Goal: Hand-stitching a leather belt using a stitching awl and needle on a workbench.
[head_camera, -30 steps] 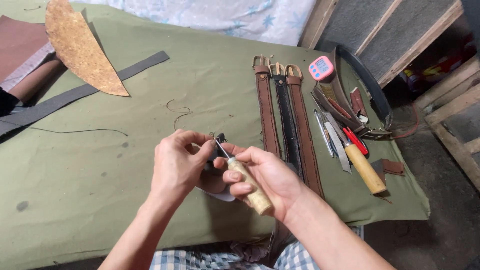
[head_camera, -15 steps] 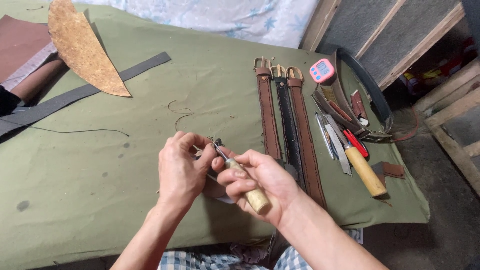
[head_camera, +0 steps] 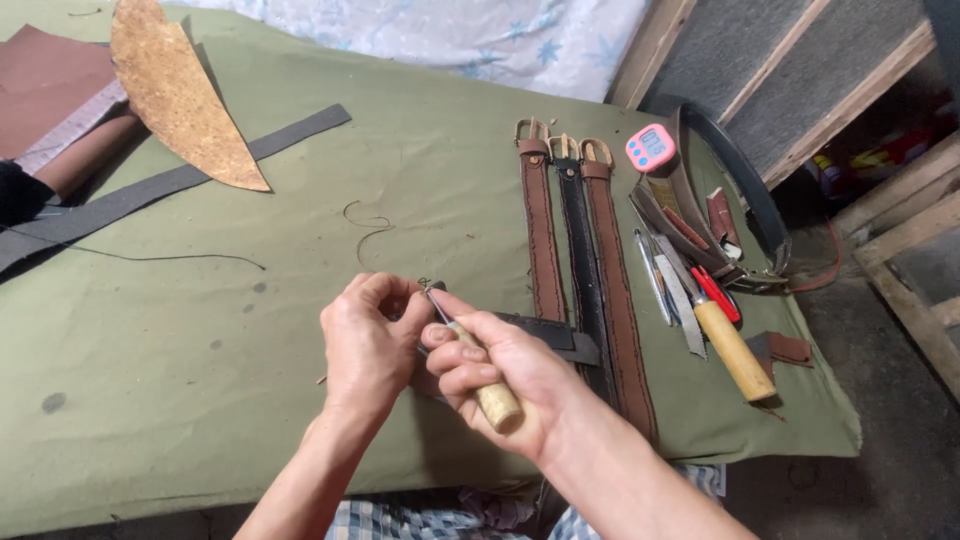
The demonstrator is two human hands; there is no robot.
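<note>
A person's two bare hands meet over a green cloth [head_camera: 200, 330] that covers a table, seen from above. The right hand [head_camera: 500, 375] is closed around the pale wooden handle of an awl [head_camera: 478, 372], its thin metal tip pointing toward 11 o'clock. The left hand [head_camera: 365, 345] is curled tight, fingertips pinched together right at the awl's tip; something small sits in that pinch, too small to make out. A short dark strap [head_camera: 555, 335] lies on the cloth just behind the right hand, at its 2 o'clock.

At 1 o'clock from the hands, three belts [head_camera: 575, 240] lie side by side, buckles at the far end: brown, black, brown. Further toward 2 o'clock sits a small pink timer [head_camera: 651, 147], and at 3 o'clock a cluster of tools, among them a second wooden-handled tool [head_camera: 733, 350] and a red-handled one [head_camera: 714, 293]. A small brown leather scrap [head_camera: 788, 348] lies near the cloth's right edge.

At 10 o'clock, well apart from the hands, a long grey strip [head_camera: 150, 195] runs diagonally, with a tan, rough leaf-shaped leather piece [head_camera: 175, 95] overlapping it. A loose thread [head_camera: 368, 228] curls on the cloth at 12 o'clock.
</note>
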